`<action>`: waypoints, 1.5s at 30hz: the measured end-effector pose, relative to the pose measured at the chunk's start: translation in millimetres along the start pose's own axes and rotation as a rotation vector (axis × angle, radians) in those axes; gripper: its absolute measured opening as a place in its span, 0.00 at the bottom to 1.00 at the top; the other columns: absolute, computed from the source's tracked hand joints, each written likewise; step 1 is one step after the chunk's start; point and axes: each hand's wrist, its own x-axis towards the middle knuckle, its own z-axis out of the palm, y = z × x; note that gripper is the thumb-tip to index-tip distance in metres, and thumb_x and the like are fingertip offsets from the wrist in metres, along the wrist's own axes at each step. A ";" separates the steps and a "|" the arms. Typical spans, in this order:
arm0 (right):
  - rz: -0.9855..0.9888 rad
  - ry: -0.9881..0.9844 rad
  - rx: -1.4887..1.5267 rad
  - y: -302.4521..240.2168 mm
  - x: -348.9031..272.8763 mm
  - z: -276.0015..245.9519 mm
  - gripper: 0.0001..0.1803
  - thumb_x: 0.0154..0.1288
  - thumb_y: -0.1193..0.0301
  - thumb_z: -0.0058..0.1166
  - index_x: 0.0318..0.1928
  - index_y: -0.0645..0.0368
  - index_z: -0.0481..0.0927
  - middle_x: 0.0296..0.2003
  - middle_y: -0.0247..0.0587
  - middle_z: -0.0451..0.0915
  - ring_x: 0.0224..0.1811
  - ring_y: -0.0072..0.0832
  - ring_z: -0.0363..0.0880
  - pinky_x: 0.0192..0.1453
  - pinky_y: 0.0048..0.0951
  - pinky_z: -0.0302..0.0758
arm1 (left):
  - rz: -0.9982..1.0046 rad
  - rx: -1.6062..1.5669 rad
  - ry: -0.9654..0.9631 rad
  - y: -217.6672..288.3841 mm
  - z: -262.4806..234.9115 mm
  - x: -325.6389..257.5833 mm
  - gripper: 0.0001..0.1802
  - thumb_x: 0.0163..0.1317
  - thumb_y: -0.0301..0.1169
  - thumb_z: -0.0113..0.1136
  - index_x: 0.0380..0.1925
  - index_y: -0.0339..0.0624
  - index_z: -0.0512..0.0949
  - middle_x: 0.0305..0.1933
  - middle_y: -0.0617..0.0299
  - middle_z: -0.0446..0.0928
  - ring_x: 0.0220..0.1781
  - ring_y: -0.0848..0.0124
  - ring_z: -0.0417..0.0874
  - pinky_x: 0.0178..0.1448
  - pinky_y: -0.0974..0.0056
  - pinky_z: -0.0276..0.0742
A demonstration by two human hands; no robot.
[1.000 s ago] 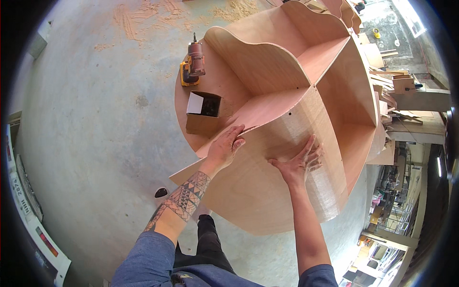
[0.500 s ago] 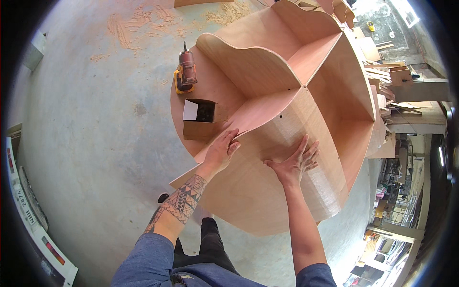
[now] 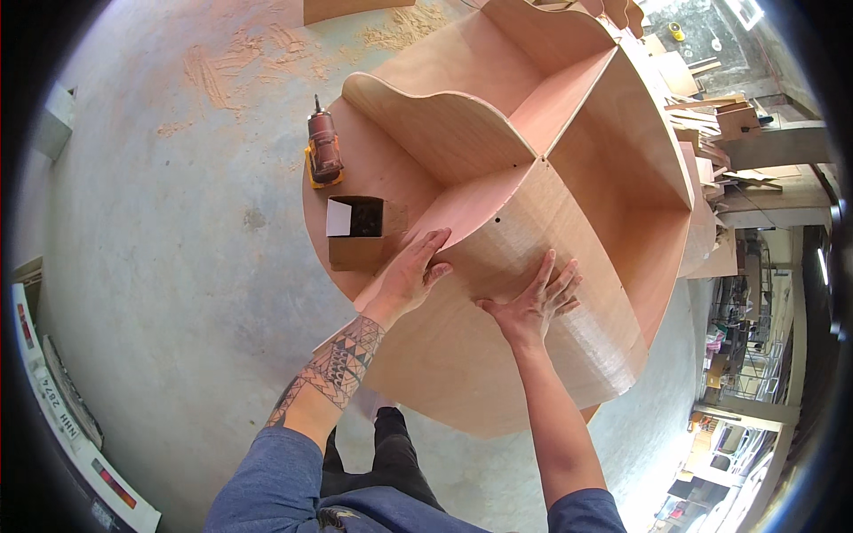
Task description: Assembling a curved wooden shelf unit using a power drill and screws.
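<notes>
A bent plywood sheet (image 3: 453, 364) covers the near side of a round plywood structure with upright dividers. Along the sheet's left edge, where it meets an upright divider (image 3: 462, 209), lies my left hand (image 3: 407, 275), its fingers stretched out and pressed together. My right hand (image 3: 531, 305) rests flat on the sheet's curved face with fingers spread, beside a shiny clear strip (image 3: 591, 342). A small dark hole (image 3: 498, 219) shows near the sheet's far end. Neither hand grips anything. The left palm's contact with the edge is partly hidden.
An open cardboard box (image 3: 355, 253) with dark contents sits on the round base, left of my left hand. A red and yellow power drill (image 3: 325, 149) stands beyond it. Wavy-topped panels (image 3: 444, 111) rise behind. Sawdust (image 3: 231, 67) and wood offcuts (image 3: 711, 120) lie farther off.
My left hand has slid a little farther along the sheet's edge, away from me. The right hand keeps its place on the sheet. The whole view has shifted slightly.
</notes>
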 end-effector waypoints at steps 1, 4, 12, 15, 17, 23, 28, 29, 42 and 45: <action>-0.015 0.007 0.004 -1.9 -0.9 0.3 0.97 0.26 0.44 0.94 0.90 0.32 0.31 0.89 0.57 0.25 0.89 0.71 0.21 0.82 0.87 0.29 | -0.002 0.006 -0.005 -0.4 -0.5 -0.8 0.38 0.77 0.33 0.68 0.83 0.44 0.65 0.84 0.47 0.68 0.87 0.51 0.66 0.88 0.53 0.65; -0.014 -0.002 0.019 -2.8 -0.3 -0.4 0.97 0.25 0.44 0.94 0.90 0.32 0.32 0.89 0.57 0.26 0.89 0.72 0.22 0.80 0.90 0.31 | 0.079 0.018 0.094 -0.4 0.3 -0.6 0.37 0.73 0.33 0.71 0.79 0.45 0.68 0.75 0.48 0.75 0.75 0.46 0.77 0.77 0.50 0.75; -0.001 -0.002 0.024 -7.1 1.1 -2.3 0.97 0.25 0.45 0.94 0.90 0.32 0.33 0.88 0.57 0.26 0.89 0.73 0.22 0.79 0.93 0.32 | 0.059 0.056 0.089 -10.7 4.6 -1.7 0.37 0.75 0.34 0.70 0.80 0.45 0.67 0.80 0.48 0.73 0.80 0.47 0.73 0.81 0.51 0.73; 0.008 -0.018 0.008 -3.1 -0.2 -0.6 0.97 0.26 0.45 0.94 0.90 0.33 0.32 0.88 0.57 0.24 0.88 0.74 0.21 0.79 0.93 0.31 | 0.079 0.050 0.087 -9.6 6.4 -1.5 0.37 0.75 0.34 0.69 0.81 0.46 0.67 0.82 0.49 0.72 0.82 0.49 0.72 0.83 0.52 0.71; 0.006 -0.018 0.010 -2.1 0.9 -2.1 0.97 0.26 0.45 0.94 0.90 0.33 0.31 0.88 0.57 0.23 0.88 0.75 0.20 0.79 0.93 0.31 | 0.072 0.054 0.074 -10.0 8.0 -1.5 0.38 0.75 0.34 0.69 0.81 0.46 0.66 0.82 0.50 0.71 0.83 0.49 0.71 0.84 0.52 0.70; -0.037 -0.091 0.040 0.0 1.8 -11.9 0.94 0.34 0.42 0.91 0.90 0.37 0.30 0.87 0.63 0.21 0.88 0.76 0.17 0.78 0.93 0.30 | 0.006 0.027 0.031 -15.0 5.7 -8.2 0.37 0.79 0.33 0.66 0.84 0.47 0.64 0.85 0.52 0.69 0.74 0.58 0.80 0.78 0.58 0.75; 0.017 -0.186 0.023 -1.9 1.5 -14.0 0.88 0.41 0.42 0.88 0.91 0.37 0.32 0.87 0.66 0.20 0.88 0.76 0.14 0.79 0.91 0.27 | -0.130 -0.107 -0.016 -13.9 10.0 -5.7 0.36 0.77 0.32 0.68 0.82 0.45 0.66 0.82 0.53 0.72 0.78 0.54 0.78 0.78 0.57 0.76; 0.045 -0.179 0.014 0.1 0.9 -15.0 0.88 0.41 0.42 0.88 0.91 0.37 0.32 0.87 0.66 0.20 0.88 0.76 0.14 0.79 0.91 0.27 | -0.138 -0.062 -0.005 -10.6 12.6 -4.9 0.36 0.77 0.31 0.68 0.82 0.45 0.66 0.82 0.52 0.73 0.76 0.55 0.80 0.75 0.58 0.78; -0.007 -0.116 0.182 3.7 4.3 -5.4 0.86 0.39 0.43 0.88 0.91 0.31 0.37 0.88 0.64 0.25 0.89 0.74 0.19 0.79 0.93 0.29 | 0.111 0.324 -0.006 33.4 30.1 10.2 0.70 0.60 0.27 0.83 0.88 0.38 0.37 0.90 0.41 0.47 0.90 0.46 0.54 0.90 0.49 0.59; -0.038 0.016 0.101 13.7 2.7 1.6 0.88 0.35 0.38 0.87 0.91 0.32 0.37 0.88 0.66 0.25 0.88 0.77 0.21 0.77 0.96 0.33 | 0.072 0.183 -0.015 39.1 40.2 14.6 0.75 0.51 0.27 0.89 0.87 0.40 0.39 0.88 0.41 0.49 0.88 0.45 0.56 0.90 0.46 0.59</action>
